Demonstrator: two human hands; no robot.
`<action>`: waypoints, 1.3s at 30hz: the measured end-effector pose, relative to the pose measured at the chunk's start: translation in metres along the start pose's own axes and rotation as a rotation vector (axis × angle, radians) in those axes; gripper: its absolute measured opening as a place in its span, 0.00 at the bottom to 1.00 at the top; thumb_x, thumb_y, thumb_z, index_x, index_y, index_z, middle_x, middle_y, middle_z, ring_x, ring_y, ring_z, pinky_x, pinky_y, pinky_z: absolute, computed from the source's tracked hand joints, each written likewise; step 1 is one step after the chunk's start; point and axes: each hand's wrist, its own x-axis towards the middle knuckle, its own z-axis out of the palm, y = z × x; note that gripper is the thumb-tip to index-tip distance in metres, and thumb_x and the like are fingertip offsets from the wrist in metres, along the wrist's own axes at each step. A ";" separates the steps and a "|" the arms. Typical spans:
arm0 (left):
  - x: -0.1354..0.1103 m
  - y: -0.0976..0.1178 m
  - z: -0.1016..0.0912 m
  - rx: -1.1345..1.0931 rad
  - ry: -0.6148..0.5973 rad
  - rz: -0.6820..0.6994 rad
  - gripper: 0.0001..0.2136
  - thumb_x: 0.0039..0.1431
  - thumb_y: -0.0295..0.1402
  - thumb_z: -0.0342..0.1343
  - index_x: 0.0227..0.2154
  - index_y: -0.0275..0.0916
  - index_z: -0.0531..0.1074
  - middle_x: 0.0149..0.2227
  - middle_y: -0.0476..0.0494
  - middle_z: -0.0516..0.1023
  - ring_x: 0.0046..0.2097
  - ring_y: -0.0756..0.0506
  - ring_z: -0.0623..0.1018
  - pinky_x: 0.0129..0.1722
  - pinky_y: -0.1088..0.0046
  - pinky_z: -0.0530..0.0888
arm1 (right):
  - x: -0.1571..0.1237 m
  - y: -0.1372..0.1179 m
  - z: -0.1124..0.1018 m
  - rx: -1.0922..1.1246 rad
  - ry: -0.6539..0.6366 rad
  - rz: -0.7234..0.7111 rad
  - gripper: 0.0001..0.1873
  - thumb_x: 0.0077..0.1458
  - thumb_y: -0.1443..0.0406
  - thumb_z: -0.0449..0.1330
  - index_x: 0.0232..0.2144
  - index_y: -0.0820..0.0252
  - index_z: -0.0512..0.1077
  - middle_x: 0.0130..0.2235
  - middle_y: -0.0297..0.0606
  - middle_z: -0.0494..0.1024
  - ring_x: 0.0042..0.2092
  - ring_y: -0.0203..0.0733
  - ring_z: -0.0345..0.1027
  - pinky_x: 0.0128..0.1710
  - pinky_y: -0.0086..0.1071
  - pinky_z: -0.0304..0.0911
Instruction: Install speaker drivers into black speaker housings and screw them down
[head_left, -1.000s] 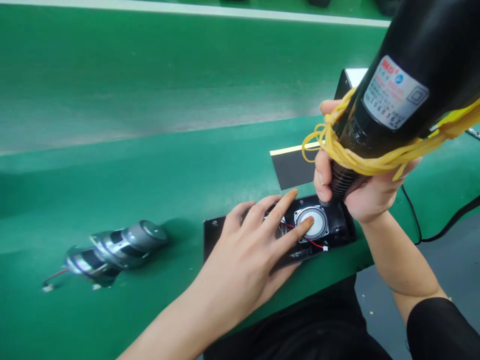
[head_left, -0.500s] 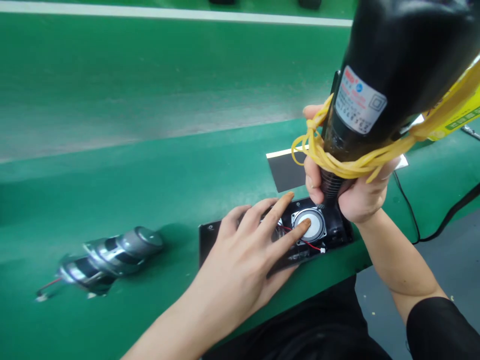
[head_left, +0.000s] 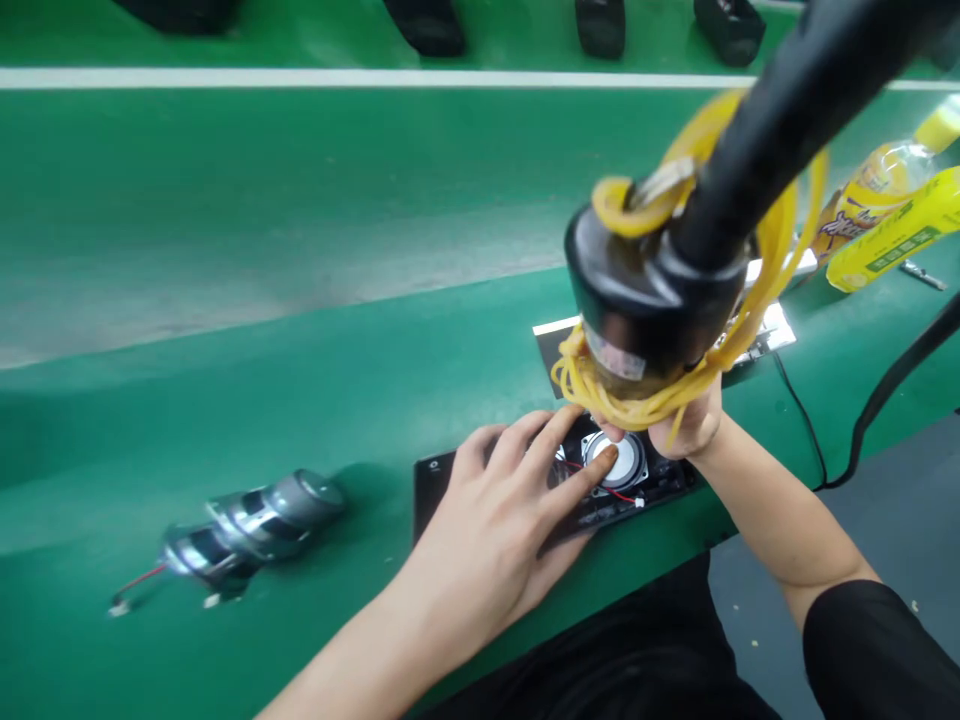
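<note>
Holding a black casing point(head_left: 600, 512) across its width, my left hand point(head_left: 502, 495) shows in the head view with its fingers spread over the top and the thumb along the near side. The casing lies just in from the table's near edge, right of the middle. My index fingertip rests on the pale cone of a speaker point(head_left: 628, 463) seated in it, and a red wire point(head_left: 613, 493) crosses beside the cone to a small white plug point(head_left: 639, 503). Two of my fingertips are orange.

My right hand point(head_left: 694, 425) is wrapped around the lower part of a black power tool point(head_left: 656, 300), though most of its fingers are hidden behind the tool. Yellow bands point(head_left: 637, 408) are wound around the tool's body. I cannot see its tip, so I cannot tell what it touches.

Toward the table's left end sits a blurred group of metal speaker units point(head_left: 251, 530), with a red lead point(head_left: 142, 580) reaching toward the near left corner. Behind the casing, farther from the near edge, lies a dark sheet point(head_left: 547, 352) with a pale strip on its far edge, partly covered by the tool. Farther right, toward the table's right end, are an orange-labelled bottle point(head_left: 862, 200) and a yellow bottle point(head_left: 900, 228). A thin black cable point(head_left: 802, 418) runs to the near edge right of my arm.
</note>
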 end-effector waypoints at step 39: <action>-0.014 -0.007 0.025 -0.074 0.255 0.008 0.22 0.64 0.47 0.62 0.61 0.59 0.72 0.72 0.38 0.65 0.67 0.27 0.68 0.61 0.40 0.64 | 0.005 -0.105 -0.067 -0.384 0.711 -0.499 0.41 0.52 0.26 0.49 0.26 0.56 0.67 0.18 0.26 0.62 0.14 0.31 0.54 0.12 0.25 0.52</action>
